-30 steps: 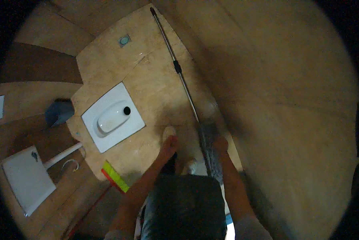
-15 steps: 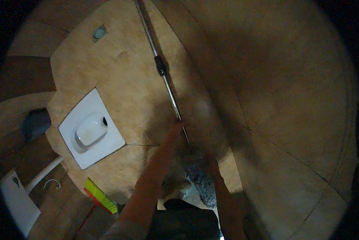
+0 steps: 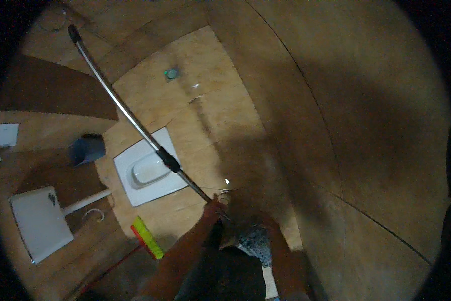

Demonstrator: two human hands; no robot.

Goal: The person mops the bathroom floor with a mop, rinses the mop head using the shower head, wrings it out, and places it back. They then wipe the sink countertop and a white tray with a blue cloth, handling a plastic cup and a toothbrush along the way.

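Note:
A long metal mop handle [image 3: 127,113] with a black joint and a black end slants from the upper left down to the middle. My left hand [image 3: 215,208] is closed around its lower part. Below, the mop's grey, shaggy head [image 3: 255,241] hangs close to my body. Against the right side of this head is my right hand [image 3: 270,226]; its fingers are too dark to make out, so I cannot tell whether they grip the strands.
A white squat toilet [image 3: 150,170] lies in the tan floor, partly crossed by the handle. Left of it are a dark bin [image 3: 87,149] and a white washbasin [image 3: 40,220]. A yellow-green broom [image 3: 147,238] stands nearer. A drain [image 3: 171,74] is farther off; a wall [image 3: 376,125] rises at right.
The handle has swung left and its black end has come into view. Both hands are lower in the picture, nearer my body, and the view has shifted.

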